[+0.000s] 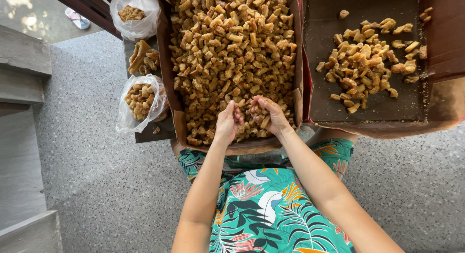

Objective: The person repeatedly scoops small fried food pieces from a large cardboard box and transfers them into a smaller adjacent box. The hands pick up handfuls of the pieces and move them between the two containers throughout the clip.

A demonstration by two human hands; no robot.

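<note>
The step in hand looks like scooping: both hands are sunk into the heap of golden-brown fried pieces [227,45] that fills the large cardboard box [167,64]. They sit side by side at the box's near edge, close to its near right corner. The left hand [228,121] is cupped with its fingers curled around a few pieces, and the right hand [268,116] is likewise curled, palm turned inward, with pieces lying against its fingers. So both are loosely grasping the snack rather than clenched or empty; how much each holds cannot be told, since the pile hides the fingertips.

A second box [319,103] stands touching the first on its right side, with a much smaller scatter of the same pieces [365,64] spread over its dark floor. Along the first box's left side, on a narrow dark surface [150,133], lie two thin plastic bags: a nearer bag [127,118] open and partly filled, and a farther bag [138,25] gathered around its contents, with some loose larger pieces [143,57] between them.

By my judgement, the next move calls for closing both hands under a handful and lifting it level, gently enough that the brittle pieces neither crumble nor spill over the near edge onto the speckled floor [97,185].
</note>
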